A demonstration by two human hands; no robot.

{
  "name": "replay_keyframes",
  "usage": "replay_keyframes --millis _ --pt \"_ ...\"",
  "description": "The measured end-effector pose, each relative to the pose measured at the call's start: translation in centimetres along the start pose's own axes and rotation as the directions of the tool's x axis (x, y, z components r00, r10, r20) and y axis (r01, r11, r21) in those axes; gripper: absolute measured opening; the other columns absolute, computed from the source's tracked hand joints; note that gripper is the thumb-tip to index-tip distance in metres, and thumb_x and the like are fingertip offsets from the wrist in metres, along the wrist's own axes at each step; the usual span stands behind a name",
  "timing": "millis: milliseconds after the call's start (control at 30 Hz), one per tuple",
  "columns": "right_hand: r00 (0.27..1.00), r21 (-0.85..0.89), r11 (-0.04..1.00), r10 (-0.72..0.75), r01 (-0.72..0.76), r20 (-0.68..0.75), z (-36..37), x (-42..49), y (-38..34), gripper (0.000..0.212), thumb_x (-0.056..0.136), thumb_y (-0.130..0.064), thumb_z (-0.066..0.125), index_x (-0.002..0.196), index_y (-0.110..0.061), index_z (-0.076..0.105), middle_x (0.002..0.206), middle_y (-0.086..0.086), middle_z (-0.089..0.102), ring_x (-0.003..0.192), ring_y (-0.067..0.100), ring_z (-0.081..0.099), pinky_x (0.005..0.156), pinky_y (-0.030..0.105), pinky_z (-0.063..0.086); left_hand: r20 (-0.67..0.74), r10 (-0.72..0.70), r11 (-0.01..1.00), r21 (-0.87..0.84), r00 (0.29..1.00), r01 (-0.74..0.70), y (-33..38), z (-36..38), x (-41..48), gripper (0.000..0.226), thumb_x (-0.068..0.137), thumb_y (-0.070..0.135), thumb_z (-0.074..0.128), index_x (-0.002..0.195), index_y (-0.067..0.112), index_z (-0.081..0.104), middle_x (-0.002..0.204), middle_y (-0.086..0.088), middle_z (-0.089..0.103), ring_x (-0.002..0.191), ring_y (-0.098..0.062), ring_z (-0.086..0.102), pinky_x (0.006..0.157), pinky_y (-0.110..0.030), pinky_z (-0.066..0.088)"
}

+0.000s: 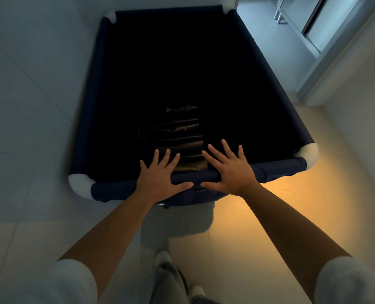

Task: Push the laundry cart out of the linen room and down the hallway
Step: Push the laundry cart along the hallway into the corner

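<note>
The laundry cart [120, 189] is a deep dark-blue fabric bin with white corner caps, filling the middle of the head view. My left hand [160, 176] lies flat on its near rim bar, fingers spread, thumb along the bar's front. My right hand [230, 172] rests the same way just to the right, palm on the bar, fingers spread over the inside. Neither hand wraps the bar. Inside the cart, below my fingers, lies a folded dark shiny bundle [177, 130]; the remaining interior is too dark to make out.
A pale wall [28, 84] runs close along the cart's left side. On the right, a door frame [327, 69] stands beside the cart's near right corner, with a lit corridor floor [263, 31] beyond. Tiled floor [248, 227] lies under my feet.
</note>
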State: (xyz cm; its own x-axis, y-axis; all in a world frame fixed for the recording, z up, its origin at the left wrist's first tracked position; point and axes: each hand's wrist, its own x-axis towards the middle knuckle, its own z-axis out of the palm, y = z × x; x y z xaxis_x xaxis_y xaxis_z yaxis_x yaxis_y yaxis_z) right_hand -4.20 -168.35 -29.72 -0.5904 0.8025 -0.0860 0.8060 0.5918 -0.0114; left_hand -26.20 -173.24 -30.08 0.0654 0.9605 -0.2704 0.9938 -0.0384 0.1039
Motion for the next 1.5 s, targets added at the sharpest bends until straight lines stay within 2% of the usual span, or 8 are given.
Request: replay_keyframes --millis 300,633,767,967,1233,1400,1500 --pt "0.999 -0.005 0.999 0.037 -0.037 -0.004 0.4 1.0 -0.3 0.1 0.062 -0.086 0.002 0.146 -0.032 0.004 0.157 -0.001 0.01 0.143 0.032 -0.006 0.11 0.061 -0.002 -0.094 0.103 0.992 0.085 0.99 -0.095 -1.5 -0.3 0.8 0.105 0.058 0.09 0.001 0.145 0.031 -0.004 0.157 0.0 -0.004 0.142 -0.024 -0.01 0.11 -0.056 0.001" --pt "1.0 0.029 1.0 0.006 -0.005 -0.019 0.7 2.3 -2.7 0.096 0.067 -0.085 0.013 0.146 -0.03 0.014 0.156 0.001 0.015 0.143 0.036 0.002 0.108 0.065 0.004 -0.105 0.115 0.99 0.089 0.988 -0.106 -2.2 -0.6 1.2 0.107 0.056 0.091 0.001 0.144 0.032 -0.005 0.156 0.001 -0.007 0.142 -0.024 -0.01 0.11 -0.057 0.003" --pt "0.999 0.023 0.999 0.025 -0.025 -0.026 0.8 2.4 -2.7 0.1 0.065 -0.086 0.008 0.146 -0.03 0.013 0.156 0.0 0.016 0.143 0.035 0.002 0.108 0.065 0.004 -0.122 0.121 0.99 0.084 0.985 -0.112 -2.1 -0.6 1.0 0.11 0.053 0.092 -0.005 0.145 0.031 -0.004 0.156 0.001 -0.006 0.142 -0.023 -0.01 0.11 -0.056 0.002" --pt "0.999 -0.007 0.999 0.04 -0.04 -0.02 0.7 2.3 -2.8 0.101 0.063 -0.088 0.005 0.147 -0.03 0.011 0.156 0.0 0.017 0.143 0.035 0.003 0.107 0.065 0.007 -0.164 0.143 0.987 0.095 0.976 -0.129 -1.9 -0.8 0.4 0.101 0.062 0.085 0.004 0.145 0.028 -0.001 0.156 -0.002 -0.003 0.142 -0.023 -0.009 0.111 -0.055 0.0" --pt "0.998 -0.043 0.997 0.057 -0.057 -0.001 0.3 2.2 -2.9 0.1 0.062 -0.087 0.004 0.146 -0.032 0.001 0.157 0.002 0.007 0.143 0.034 -0.006 0.107 0.066 0.0 -0.15 0.13 0.987 0.112 0.98 -0.114 -3.8 -0.7 -0.1 0.106 0.058 0.089 -0.001 0.145 0.028 -0.005 0.156 -0.002 -0.006 0.142 -0.023 -0.011 0.111 -0.054 -0.003" --pt "0.997 -0.039 0.997 0.071 -0.071 0.009 0.2 2.2 -3.2 0.099 0.066 -0.087 0.019 0.146 -0.032 -0.002 0.158 0.002 0.004 0.143 0.033 -0.009 0.107 0.066 -0.002 -0.13 0.144 0.988 0.071 0.981 -0.135 -4.1 -0.8 0.0 0.108 0.058 0.091 0.003 0.146 0.028 -0.002 0.156 -0.002 -0.007 0.141 -0.023 -0.012 0.11 -0.055 -0.003" --pt "0.997 -0.045 0.996 0.074 -0.074 0.007 0.3 2.3 -3.1 0.099 0.065 -0.087 0.019 0.146 -0.033 -0.002 0.158 0.002 0.003 0.143 0.033 -0.009 0.107 0.065 -0.002 -0.157 0.149 0.989 0.039 0.976 -0.145 -4.1 -0.7 0.1 0.107 0.058 0.09 0.007 0.146 0.028 -0.001 0.156 -0.002 -0.007 0.142 -0.022 -0.011 0.11 -0.055 -0.002"
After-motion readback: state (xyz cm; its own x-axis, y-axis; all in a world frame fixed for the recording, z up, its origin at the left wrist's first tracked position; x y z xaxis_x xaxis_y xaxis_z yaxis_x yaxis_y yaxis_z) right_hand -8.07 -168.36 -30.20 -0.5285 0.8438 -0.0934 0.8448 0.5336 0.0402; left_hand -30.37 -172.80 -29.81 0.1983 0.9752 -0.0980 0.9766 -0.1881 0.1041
